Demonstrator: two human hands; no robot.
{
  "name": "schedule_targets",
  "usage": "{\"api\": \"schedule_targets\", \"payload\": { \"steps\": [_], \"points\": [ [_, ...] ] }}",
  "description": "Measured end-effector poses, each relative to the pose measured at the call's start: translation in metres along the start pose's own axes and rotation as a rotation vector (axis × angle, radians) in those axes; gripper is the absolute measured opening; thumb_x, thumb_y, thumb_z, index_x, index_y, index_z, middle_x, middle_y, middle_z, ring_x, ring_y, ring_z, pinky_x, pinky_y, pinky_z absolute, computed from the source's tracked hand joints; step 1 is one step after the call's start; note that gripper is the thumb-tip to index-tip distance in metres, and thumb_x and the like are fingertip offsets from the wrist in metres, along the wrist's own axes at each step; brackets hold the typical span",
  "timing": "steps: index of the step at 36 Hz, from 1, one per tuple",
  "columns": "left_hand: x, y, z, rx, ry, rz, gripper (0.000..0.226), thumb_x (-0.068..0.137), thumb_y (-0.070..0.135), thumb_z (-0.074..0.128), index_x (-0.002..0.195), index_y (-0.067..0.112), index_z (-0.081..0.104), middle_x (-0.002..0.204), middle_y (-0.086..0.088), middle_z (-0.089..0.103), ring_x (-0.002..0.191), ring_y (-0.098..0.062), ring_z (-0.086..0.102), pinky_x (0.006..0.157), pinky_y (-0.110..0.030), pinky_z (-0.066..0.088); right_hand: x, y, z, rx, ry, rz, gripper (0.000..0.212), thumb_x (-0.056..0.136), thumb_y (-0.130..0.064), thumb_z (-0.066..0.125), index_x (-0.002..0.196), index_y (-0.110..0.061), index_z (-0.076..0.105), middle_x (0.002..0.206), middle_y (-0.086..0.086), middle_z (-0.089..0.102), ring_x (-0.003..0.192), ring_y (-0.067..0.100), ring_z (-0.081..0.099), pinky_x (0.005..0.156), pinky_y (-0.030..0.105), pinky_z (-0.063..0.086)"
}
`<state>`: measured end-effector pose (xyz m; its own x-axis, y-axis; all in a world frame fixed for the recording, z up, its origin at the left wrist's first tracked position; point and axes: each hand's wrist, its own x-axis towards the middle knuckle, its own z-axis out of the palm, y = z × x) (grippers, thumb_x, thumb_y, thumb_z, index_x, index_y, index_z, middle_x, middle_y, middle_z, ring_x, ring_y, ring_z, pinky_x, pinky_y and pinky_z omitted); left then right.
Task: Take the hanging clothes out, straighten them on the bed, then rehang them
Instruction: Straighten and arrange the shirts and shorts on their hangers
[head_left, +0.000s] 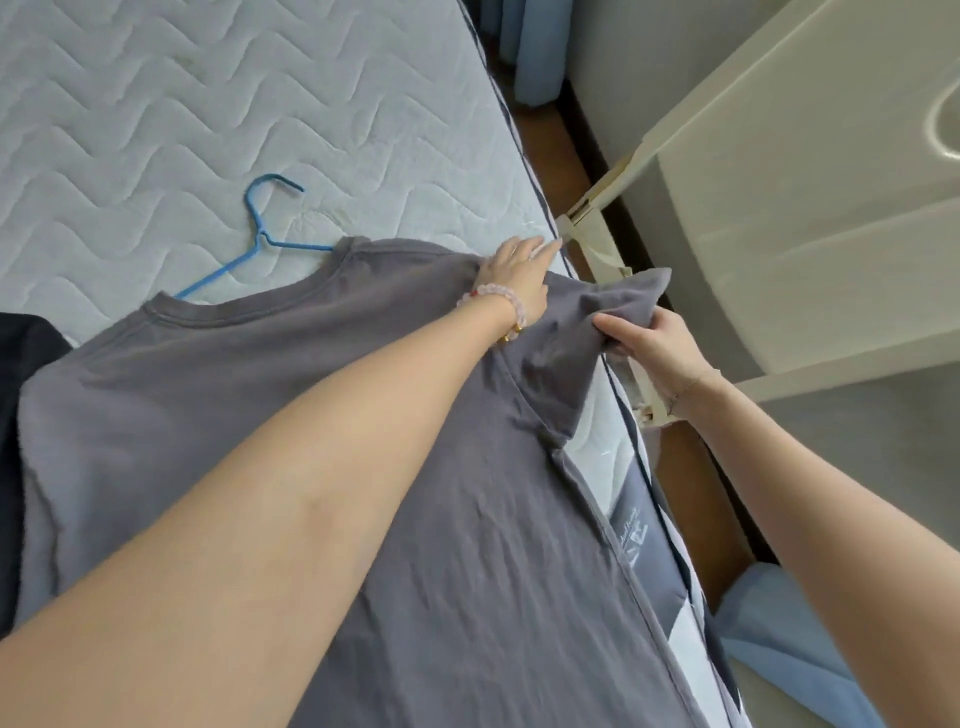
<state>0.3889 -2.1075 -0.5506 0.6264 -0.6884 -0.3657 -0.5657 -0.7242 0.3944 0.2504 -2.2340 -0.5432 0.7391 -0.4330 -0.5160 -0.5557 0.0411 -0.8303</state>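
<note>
Left hand (511, 275), grip released, should pin the grey T-shirt (208, 364) flat while right hand (644, 343), pinching its sleeve (623, 296), tugs outward.

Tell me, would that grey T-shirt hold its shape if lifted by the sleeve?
Probably not: the grey T-shirt looks floppy, its sleeve bunching where the right hand grips it. Likely light too, being thin and wrinkled.

A home bedroom — quilted mattress (260, 104), blue hanger (260, 234), wooden floor (691, 467).
</note>
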Motion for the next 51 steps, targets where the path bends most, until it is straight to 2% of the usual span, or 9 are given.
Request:
{"api": "schedule_targets", "payload": {
  "steps": [6, 15, 20, 24, 27, 36, 41, 48, 51],
  "points": [
    [0.015, 0.007, -0.004, -0.033, -0.108, -0.076, 0.033, 0.1, 0.029, 0.049, 0.128, 0.014, 0.058, 0.133, -0.015, 0.058, 0.125, -0.035, 0.05, 0.103, -0.038, 0.039, -0.002, -0.013, -0.005, -0.098, -0.056, -0.083, 0.015, 0.082, -0.036, 0.065, 0.091, -0.023, 0.066, 0.1, 0.001, 0.07, 0.096, 0.014, 0.067, 0.085, 0.032, 0.055],
    [0.016, -0.023, -0.017, -0.255, 0.234, -0.26, 0.027, 0.098, 0.021, 0.053, 0.113, 0.001, 0.064, 0.123, -0.02, 0.065, 0.117, -0.035, 0.056, 0.091, -0.035, 0.044, 0.0, 0.013, -0.037, 0.038, -0.237, 0.179, 0.09, 0.034, -0.049, 0.091, 0.111, -0.012, 0.064, 0.109, 0.006, 0.071, 0.101, 0.023, 0.068, 0.093, 0.044, 0.052],
    [0.017, -0.014, -0.015, -0.199, 0.283, -0.24, 0.026, 0.097, 0.027, 0.056, 0.11, 0.009, 0.069, 0.122, -0.015, 0.063, 0.12, -0.032, 0.051, 0.093, -0.036, 0.043, -0.005, 0.026, -0.045, -0.005, 0.066, 0.066, 0.023, 0.071, -0.038, 0.077, 0.077, -0.017, 0.07, 0.081, -0.001, 0.069, 0.079, 0.015, 0.064, 0.073, 0.027, 0.054],
    [0.021, 0.001, -0.01, -0.122, 0.358, -0.28, 0.023, 0.094, 0.032, 0.061, 0.107, 0.016, 0.072, 0.125, -0.009, 0.052, 0.121, -0.027, 0.049, 0.088, -0.037, 0.043, -0.006, 0.039, -0.046, -0.142, 0.285, -0.006, 0.022, 0.09, -0.026, 0.06, 0.073, -0.012, 0.063, 0.062, -0.003, 0.05, 0.056, 0.007, 0.041, 0.04, 0.009, 0.033],
    [0.025, 0.013, -0.004, -0.238, 0.388, -0.36, 0.022, 0.093, 0.029, 0.063, 0.107, 0.014, 0.071, 0.125, -0.007, 0.055, 0.112, -0.025, 0.059, 0.078, -0.032, 0.04, -0.002, 0.052, -0.043, -0.193, 0.332, 0.04, 0.019, 0.089, -0.024, 0.059, 0.079, -0.008, 0.065, 0.066, 0.0, 0.051, 0.058, 0.009, 0.042, 0.044, 0.01, 0.035],
    [-0.002, 0.01, 0.0, -0.496, 0.117, -0.208, 0.046, 0.101, 0.011, 0.049, 0.146, 0.014, 0.044, 0.143, -0.005, 0.054, 0.135, -0.022, 0.048, 0.112, -0.032, 0.039, 0.0, 0.071, -0.032, -0.251, 0.43, 0.168, 0.021, 0.086, -0.027, 0.063, 0.099, -0.011, 0.068, 0.089, 0.003, 0.063, 0.086, 0.021, 0.058, 0.081, 0.035, 0.051],
    [-0.057, -0.025, -0.001, -0.509, 0.298, -0.136, 0.041, 0.094, -0.005, 0.044, 0.13, 0.007, 0.059, 0.122, -0.011, 0.068, 0.116, -0.021, 0.062, 0.1, -0.023, 0.044, -0.014, 0.072, -0.027, -0.477, 0.304, 0.253, 0.045, 0.083, -0.01, 0.061, 0.127, -0.013, 0.051, 0.119, 0.009, 0.061, 0.106, 0.027, 0.058, 0.085, 0.034, 0.046],
    [-0.188, -0.13, 0.019, -0.394, 0.488, -0.418, 0.031, 0.088, -0.012, 0.046, 0.109, -0.003, 0.067, 0.11, -0.018, 0.068, 0.102, -0.031, 0.066, 0.087, -0.02, 0.042, -0.061, 0.049, 0.014, -0.827, 0.308, -0.148, 0.041, 0.085, -0.007, 0.053, 0.126, -0.006, 0.051, 0.126, 0.018, 0.053, 0.116, 0.038, 0.048, 0.097, 0.042, 0.039],
    [-0.254, -0.171, 0.025, -0.269, 0.595, -0.596, 0.027, 0.088, -0.007, 0.05, 0.107, 0.001, 0.068, 0.114, -0.017, 0.065, 0.102, -0.036, 0.063, 0.088, -0.036, 0.046, -0.081, 0.038, 0.051, -0.88, 0.202, -0.304, 0.037, 0.087, -0.004, 0.052, 0.124, -0.004, 0.053, 0.125, 0.018, 0.055, 0.116, 0.037, 0.048, 0.098, 0.043, 0.039]
  ]
}}
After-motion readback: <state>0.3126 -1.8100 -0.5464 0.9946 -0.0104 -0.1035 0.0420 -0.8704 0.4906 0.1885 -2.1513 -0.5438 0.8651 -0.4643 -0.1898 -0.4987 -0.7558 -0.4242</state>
